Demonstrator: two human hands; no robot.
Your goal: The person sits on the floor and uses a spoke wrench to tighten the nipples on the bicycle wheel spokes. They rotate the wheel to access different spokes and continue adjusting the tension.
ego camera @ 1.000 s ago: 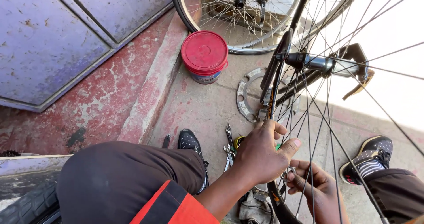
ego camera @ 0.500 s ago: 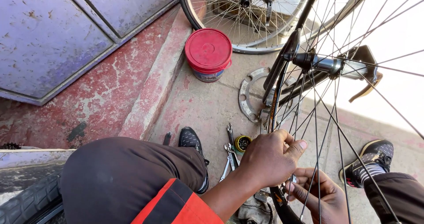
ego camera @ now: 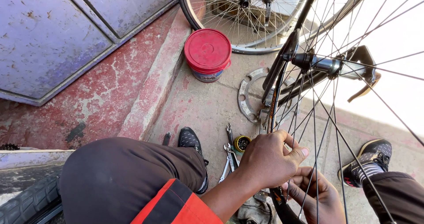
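My right hand (ego camera: 319,196) is half hidden behind the spokes (ego camera: 309,118) and my left hand (ego camera: 269,160); its fingertips are unseen; the wheel's rim (ego camera: 282,208) runs off the bottom edge.

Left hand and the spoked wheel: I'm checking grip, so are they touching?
Touching. The head view shows the left hand with fingers curled around the spokes and rim of the spoked wheel.
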